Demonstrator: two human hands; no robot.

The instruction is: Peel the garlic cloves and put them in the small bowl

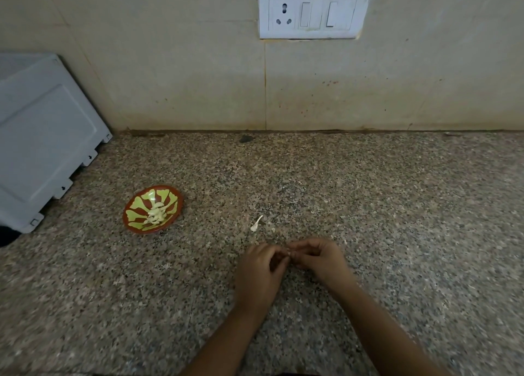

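A small red and yellow-green bowl (pixel 136 205) stands on the granite counter at the left, with several pale peeled garlic cloves (pixel 156 214) piled in its middle. Low in the centre, my left hand (pixel 259 270) and my right hand (pixel 319 258) meet fingertip to fingertip just above the counter. Both pinch a small garlic clove (pixel 288 252), of which only a pale sliver shows between the fingers. The bowl lies well to the left of both hands.
A loose scrap of garlic skin (pixel 256 224) and smaller flakes lie on the speckled counter (pixel 397 205) just beyond my hands. A grey appliance (pixel 42 137) sits at the far left. The tiled wall behind carries a white socket and switch plate (pixel 313 12).
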